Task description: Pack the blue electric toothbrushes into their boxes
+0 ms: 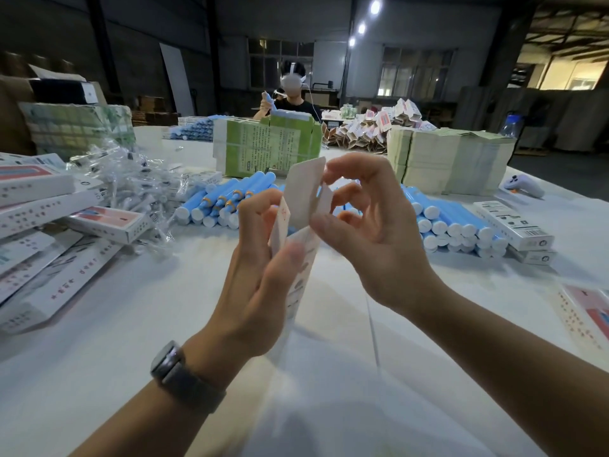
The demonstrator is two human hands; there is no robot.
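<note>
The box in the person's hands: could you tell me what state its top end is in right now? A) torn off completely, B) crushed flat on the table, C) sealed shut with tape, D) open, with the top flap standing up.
D: the box is gripped upright by the left hand, and the right hand touches its raised top flap.

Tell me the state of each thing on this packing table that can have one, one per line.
Box: upright, top flap open.
Left hand: gripping the box.
Right hand: fingers at the flap.
Blue toothbrushes: lying stacked, unpacked.
Boxes at left: piled flat.
Flat cartons: stacked, unfolded.
</note>
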